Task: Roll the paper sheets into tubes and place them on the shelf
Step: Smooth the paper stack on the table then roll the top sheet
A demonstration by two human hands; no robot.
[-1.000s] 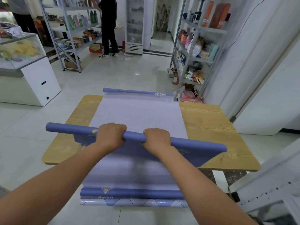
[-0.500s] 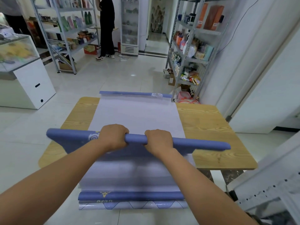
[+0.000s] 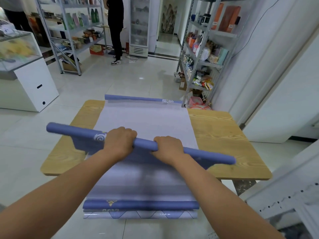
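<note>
- Tiled floor lies nearest us; above it the near ends of the paper sheets hang off the front edge of the wooden table, curled under (blue print shows there).
- Our left hand and right hand sit close together, knuckles up, each w/ fingers wrapped round the blue tube.
- Tube lies slantwise across the sheets, its left end farther from us than its right; an unrolled blue flap hangs below it.
- Bare wood shows either side of the stack.
- At the table's far edge sits a rolled sheet end.
- Beyond: metal shelf on the right w/ packaged goods, a second shelf unit back left, and a person in black beside it.
</note>
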